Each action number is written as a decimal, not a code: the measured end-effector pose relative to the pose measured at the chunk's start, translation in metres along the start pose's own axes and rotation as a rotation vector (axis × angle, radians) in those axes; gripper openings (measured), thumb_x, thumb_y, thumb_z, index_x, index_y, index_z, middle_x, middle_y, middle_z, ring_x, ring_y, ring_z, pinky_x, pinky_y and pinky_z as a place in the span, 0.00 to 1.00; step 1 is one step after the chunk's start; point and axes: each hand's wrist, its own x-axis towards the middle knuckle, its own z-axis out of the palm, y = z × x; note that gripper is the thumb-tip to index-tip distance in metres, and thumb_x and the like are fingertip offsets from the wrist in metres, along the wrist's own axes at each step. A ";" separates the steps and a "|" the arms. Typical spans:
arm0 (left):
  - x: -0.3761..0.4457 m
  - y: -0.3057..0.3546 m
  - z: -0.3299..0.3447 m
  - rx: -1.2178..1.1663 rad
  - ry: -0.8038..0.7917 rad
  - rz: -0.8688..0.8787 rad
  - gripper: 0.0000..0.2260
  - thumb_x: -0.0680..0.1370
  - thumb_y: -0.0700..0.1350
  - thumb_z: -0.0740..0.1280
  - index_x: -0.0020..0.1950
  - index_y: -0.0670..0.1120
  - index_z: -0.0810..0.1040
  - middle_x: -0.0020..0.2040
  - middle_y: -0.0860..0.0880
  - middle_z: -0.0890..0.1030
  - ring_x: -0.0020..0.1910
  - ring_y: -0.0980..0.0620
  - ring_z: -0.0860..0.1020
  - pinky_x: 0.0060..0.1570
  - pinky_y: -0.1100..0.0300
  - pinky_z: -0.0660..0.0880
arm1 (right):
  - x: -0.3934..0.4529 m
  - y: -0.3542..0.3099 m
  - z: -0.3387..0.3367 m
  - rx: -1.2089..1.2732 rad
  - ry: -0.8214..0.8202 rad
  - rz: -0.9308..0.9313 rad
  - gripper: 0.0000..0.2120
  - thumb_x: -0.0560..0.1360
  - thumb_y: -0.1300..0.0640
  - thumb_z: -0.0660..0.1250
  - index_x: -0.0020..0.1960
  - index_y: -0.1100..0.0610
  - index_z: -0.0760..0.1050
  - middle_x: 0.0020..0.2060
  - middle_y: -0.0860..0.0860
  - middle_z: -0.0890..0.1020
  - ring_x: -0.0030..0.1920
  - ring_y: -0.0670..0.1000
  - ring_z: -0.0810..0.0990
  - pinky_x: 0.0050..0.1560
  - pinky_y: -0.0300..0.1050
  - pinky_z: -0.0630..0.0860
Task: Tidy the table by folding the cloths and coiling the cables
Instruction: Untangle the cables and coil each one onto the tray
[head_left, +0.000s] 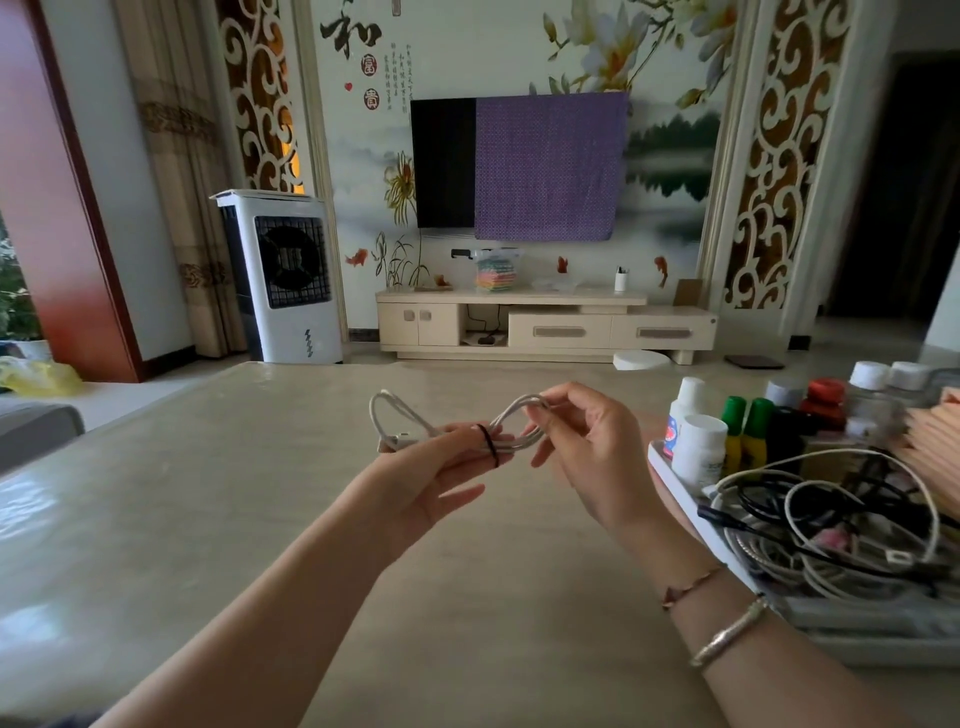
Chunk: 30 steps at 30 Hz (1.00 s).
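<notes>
Spreading across the lower half of the frame, the pale worktop (218, 519) carries a white tray (691, 509) at the right edge, with a tangle of black and white cables (831, 525) heaped in it and small bottles (698, 447) behind. Held above the middle of the worktop, a white cable (415, 421) is bunched into a flat bundle whose long axis runs left to right across the frame. The left hand (436, 467) grips the bundle at its middle, fingers curled round it, one loop sticking out to the upper left. The right hand (582, 452) pinches the loop at the bundle's right end. A thin black band (488, 441) circles the bundle (and, it seems, a left finger) just beside the right hand's grip. Judging by that, the band is the nearer job for the right hand, drawn crosswise over the bundle to bind it
</notes>
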 end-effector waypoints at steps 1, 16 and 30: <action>0.000 0.002 -0.001 -0.051 -0.004 -0.017 0.08 0.75 0.38 0.67 0.53 0.43 0.82 0.52 0.44 0.84 0.52 0.52 0.83 0.65 0.49 0.70 | 0.001 0.000 0.000 0.016 -0.008 0.041 0.04 0.77 0.59 0.68 0.44 0.53 0.80 0.32 0.51 0.83 0.27 0.51 0.81 0.24 0.36 0.71; 0.006 0.007 0.007 -0.130 0.033 0.133 0.16 0.71 0.50 0.70 0.54 0.43 0.76 0.45 0.43 0.74 0.45 0.48 0.75 0.55 0.55 0.73 | 0.003 -0.007 0.005 0.286 -0.033 0.283 0.02 0.75 0.64 0.69 0.45 0.60 0.81 0.33 0.56 0.84 0.28 0.53 0.82 0.29 0.41 0.79; 0.014 0.006 -0.015 0.608 0.456 0.563 0.32 0.67 0.55 0.77 0.68 0.56 0.69 0.63 0.54 0.71 0.62 0.53 0.70 0.57 0.58 0.69 | 0.010 -0.008 -0.005 0.134 0.048 0.345 0.05 0.75 0.64 0.70 0.41 0.62 0.80 0.28 0.55 0.82 0.23 0.50 0.79 0.26 0.41 0.78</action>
